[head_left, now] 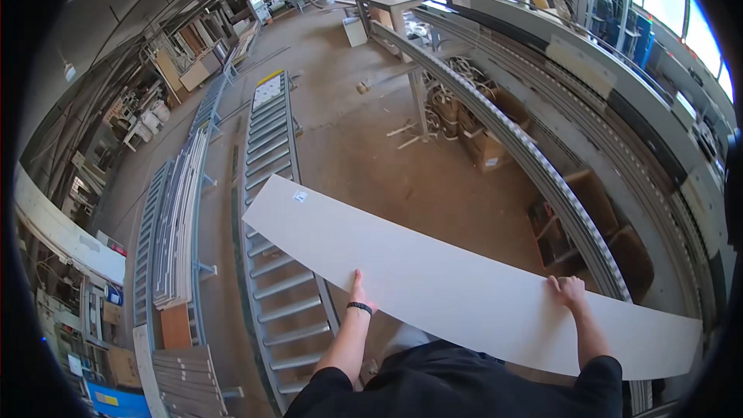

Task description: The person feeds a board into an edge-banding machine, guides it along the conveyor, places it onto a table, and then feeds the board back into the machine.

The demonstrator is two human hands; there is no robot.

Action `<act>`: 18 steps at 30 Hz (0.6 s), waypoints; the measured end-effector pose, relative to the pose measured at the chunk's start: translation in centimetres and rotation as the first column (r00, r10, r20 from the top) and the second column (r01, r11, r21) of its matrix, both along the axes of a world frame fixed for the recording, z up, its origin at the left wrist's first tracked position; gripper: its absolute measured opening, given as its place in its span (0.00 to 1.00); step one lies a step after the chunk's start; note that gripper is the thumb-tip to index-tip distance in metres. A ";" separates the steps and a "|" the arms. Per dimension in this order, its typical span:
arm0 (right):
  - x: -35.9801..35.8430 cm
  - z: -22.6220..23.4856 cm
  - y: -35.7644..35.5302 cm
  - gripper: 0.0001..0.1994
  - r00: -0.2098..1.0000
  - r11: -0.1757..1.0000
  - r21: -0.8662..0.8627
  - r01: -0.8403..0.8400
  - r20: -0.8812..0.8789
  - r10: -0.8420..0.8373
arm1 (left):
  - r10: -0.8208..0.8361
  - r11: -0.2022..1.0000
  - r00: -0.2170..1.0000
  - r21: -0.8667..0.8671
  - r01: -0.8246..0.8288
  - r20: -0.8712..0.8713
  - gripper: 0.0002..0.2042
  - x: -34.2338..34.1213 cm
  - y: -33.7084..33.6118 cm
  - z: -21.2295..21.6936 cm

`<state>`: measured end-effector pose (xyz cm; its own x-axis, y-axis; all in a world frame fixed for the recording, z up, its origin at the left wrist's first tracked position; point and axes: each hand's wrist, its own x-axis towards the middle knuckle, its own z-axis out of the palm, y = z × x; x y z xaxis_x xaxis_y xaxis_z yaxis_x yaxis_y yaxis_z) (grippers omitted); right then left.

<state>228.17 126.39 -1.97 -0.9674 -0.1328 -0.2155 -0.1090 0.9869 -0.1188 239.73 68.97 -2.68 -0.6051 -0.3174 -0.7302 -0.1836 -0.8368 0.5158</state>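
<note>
Board [457, 294], long, pale and flat, lies slantwise across the front of the body in my head view, one end up to the left, the other down to the right. Small label [299, 197] on its upper face, close to the left end. I have both hands on it. Left hand [361, 294] grips the near long edge, thumb resting on the upper face; the other fingers are out of my sight beneath. Black wristband [360, 306] just behind that hand. Right hand [570, 291] is closed at the far long edge, knuckles up, forearm reaching across the upper face; I cannot tell how far its fingers wrap under. Left end of the piece overlaps, as I see it, a metal roller conveyor [271, 147]; I cannot tell whether the two touch. Right end crosses my view of a long metal rail [507, 128] with a toothed-looking edge. Further left, a stack of long panels [182, 217] lies on another rack, a brown piece [176, 329] at its near end. Brown floor [371, 162] shows between conveyor and rail. Cardboard box [481, 143] on that floor near the rail, tangled strips [464, 70] just beyond it. Dark sleeves [329, 391] frame the bottom of my view.
</note>
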 end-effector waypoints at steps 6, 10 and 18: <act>-12.8 1.1 -16.1 0.37 0.997 0.996 0.049 0.071 -0.032 -0.069 | -0.022 0.999 0.992 -0.039 0.017 -0.124 0.39 -15.0 -16.3 -2.0; -23.2 3.5 -25.8 0.38 0.995 0.995 0.022 0.098 -0.038 -0.097 | 0.037 0.997 0.989 -0.062 -0.046 -0.144 0.37 -25.6 -27.9 0.8; -37.2 5.6 -47.2 0.40 0.984 0.984 -0.038 0.177 -0.003 -0.177 | 0.029 0.995 0.987 -0.089 -0.043 -0.157 0.31 -43.6 -49.4 2.0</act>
<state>191.00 79.21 3.65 -0.9777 0.0324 -0.2074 0.0658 0.9855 -0.1562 196.11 19.53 -0.65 -0.6957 -0.4025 -0.5949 -0.0660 -0.7889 0.6109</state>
